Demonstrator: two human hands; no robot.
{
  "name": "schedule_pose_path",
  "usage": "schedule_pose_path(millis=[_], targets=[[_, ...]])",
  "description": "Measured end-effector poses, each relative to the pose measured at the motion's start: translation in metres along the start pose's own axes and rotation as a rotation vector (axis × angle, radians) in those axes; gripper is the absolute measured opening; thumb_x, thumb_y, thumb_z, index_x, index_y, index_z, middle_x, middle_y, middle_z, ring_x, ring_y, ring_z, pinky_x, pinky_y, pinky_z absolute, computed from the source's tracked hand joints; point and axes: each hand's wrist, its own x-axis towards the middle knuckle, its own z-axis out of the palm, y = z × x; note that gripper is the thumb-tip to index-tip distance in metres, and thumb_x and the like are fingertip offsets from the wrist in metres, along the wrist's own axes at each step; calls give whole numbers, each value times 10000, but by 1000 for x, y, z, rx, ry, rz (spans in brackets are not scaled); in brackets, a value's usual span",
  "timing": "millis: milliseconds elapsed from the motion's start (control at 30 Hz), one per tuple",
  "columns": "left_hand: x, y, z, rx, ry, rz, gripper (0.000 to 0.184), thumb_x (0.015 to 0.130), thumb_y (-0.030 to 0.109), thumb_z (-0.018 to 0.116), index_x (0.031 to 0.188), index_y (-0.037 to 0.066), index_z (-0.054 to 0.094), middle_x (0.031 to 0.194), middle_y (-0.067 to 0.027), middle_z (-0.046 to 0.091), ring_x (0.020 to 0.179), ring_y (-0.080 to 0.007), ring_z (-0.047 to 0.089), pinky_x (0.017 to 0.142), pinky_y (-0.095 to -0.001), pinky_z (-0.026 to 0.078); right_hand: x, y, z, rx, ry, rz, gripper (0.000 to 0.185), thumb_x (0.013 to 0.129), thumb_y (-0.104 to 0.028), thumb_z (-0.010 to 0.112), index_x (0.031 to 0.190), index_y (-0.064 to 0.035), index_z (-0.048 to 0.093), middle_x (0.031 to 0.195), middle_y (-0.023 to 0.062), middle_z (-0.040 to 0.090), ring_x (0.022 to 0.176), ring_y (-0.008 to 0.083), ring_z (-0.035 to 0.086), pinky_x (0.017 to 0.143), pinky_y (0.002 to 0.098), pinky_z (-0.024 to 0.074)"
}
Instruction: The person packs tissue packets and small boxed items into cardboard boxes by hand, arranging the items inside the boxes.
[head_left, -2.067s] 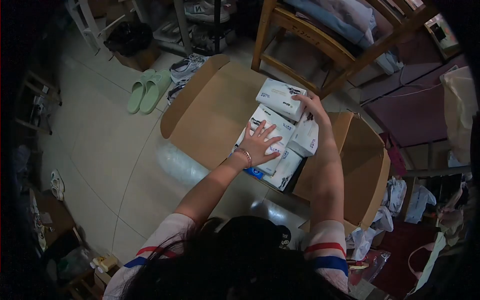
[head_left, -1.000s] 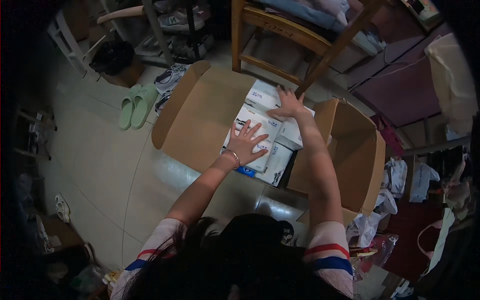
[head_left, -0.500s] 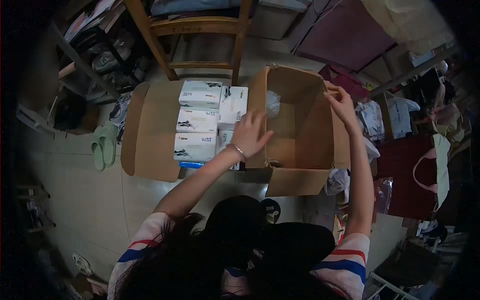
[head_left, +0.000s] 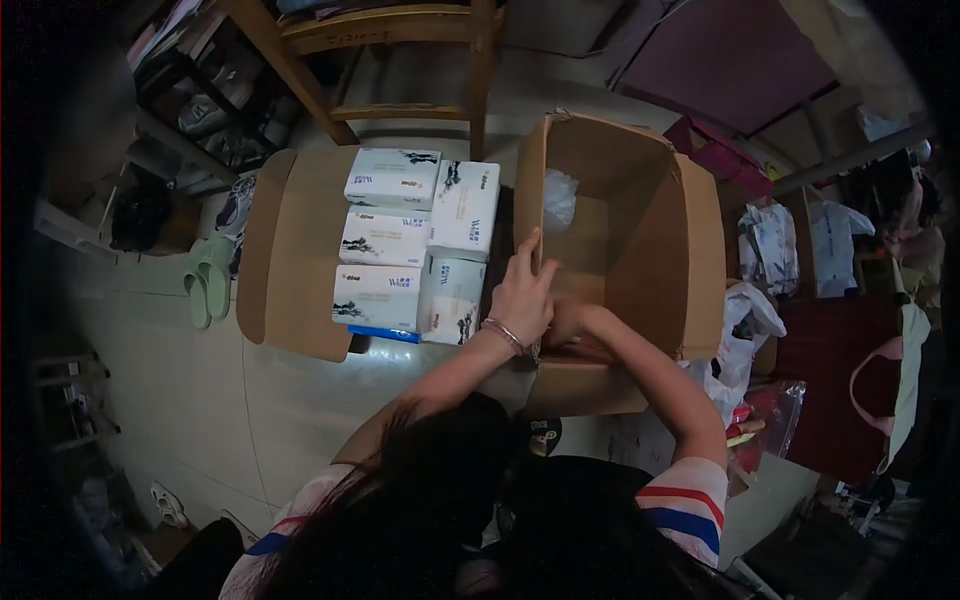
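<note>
My left hand (head_left: 524, 297) grips the left wall of the open cardboard box (head_left: 705, 260), its thumb on the inner side. Just inside the near left corner of this box is my right hand (head_left: 577, 322), with its fingers hidden. A crumpled clear plastic bag (head_left: 559, 200) lies in the box. To the left, several white packs (head_left: 382, 238) with dark printed patterns are laid in two columns beside an open cardboard flap (head_left: 300, 250). A blue thing (head_left: 385, 334) shows under the nearest pack.
A wooden chair (head_left: 400, 112) stands behind the packs. Green slippers (head_left: 208, 280) and sneakers (head_left: 236, 207) are on the floor at left. White plastic bags (head_left: 740, 325) and a dark red bag (head_left: 825, 385) lie right of the box. A shoe rack (head_left: 200, 110) is at upper left.
Both hands have left the packs and moved right to the box. My right hand has gone from the box's far right edge to its near left corner. The view has swung right.
</note>
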Motion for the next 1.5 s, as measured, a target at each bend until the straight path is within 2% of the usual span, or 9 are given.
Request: schedule_pose_path(millis=[33,200,267,467,633,833,1033,1133,1500], targets=[[0,0,1,5,10,-9,370,669,-28,507,1025,72,489,1316,-214,256,1155,-393,359,913,-399,393,1,-3,8,-234,222,-57,501,671,-295,659,1079,-24,556,1094,180,548,1004,267,526,835,372,418],[0,1,1,-31,-26,-17,391,674,-11,519,1055,69,479,1341,-187,232,1172,-369,348,909,-398,398,-34,-14,4,428,489,-53,346,704,-143,583,1030,-26,578,1051,208,560,982,320,534,834,395,425],[0,2,3,-30,-26,-37,416,677,-3,522,1083,72,466,1345,-179,228,1173,-362,349,909,-398,399,-102,-44,-30,-298,306,-35,278,716,-97,556,975,-4,594,998,228,577,959,365,545,832,397,448],[0,-4,1,-126,-77,-102,481,735,91,537,1194,91,392,1356,-177,213,1191,-344,337,916,-395,394,-244,-105,-47,-560,814,421,124,708,-43,517,724,-44,640,739,156,611,777,306,607,719,386,489],[-8,-26,-43,-477,-212,-7,814,722,399,652,1328,71,217,1368,-202,211,1186,-352,348,983,-381,310,-309,-186,-55,-745,1188,118,132,554,-1,594,665,-73,601,717,59,581,835,223,558,930,391,334],[-58,28,-133,-319,104,265,863,653,313,714,1329,90,226,1346,-205,264,1143,-350,406,943,-371,352,-274,-248,-55,-707,1380,-290,162,503,-46,635,633,-71,543,708,36,543,829,220,544,915,400,341],[-83,-6,-140,-378,56,-220,721,608,77,661,1252,106,336,1160,-155,487,1039,-323,490,891,-381,396,-204,-285,-51,-866,1310,-414,128,558,-103,626,684,-102,598,720,11,559,829,176,536,906,409,340],[-91,-25,-112,-410,192,-204,548,683,115,653,1160,48,392,1094,-191,503,1011,-350,496,823,-400,421,-179,-278,-55,-886,1228,-439,115,584,-102,613,698,-109,613,729,3,565,841,165,531,901,419,339],[-113,-52,-52,-120,257,-204,701,670,24,593,1283,4,252,1274,-214,326,1112,-378,404,910,-397,379,-101,-204,-31,-842,1048,-503,162,672,-124,556,805,-127,648,998,17,603,1083,181,481,977,430,285]])
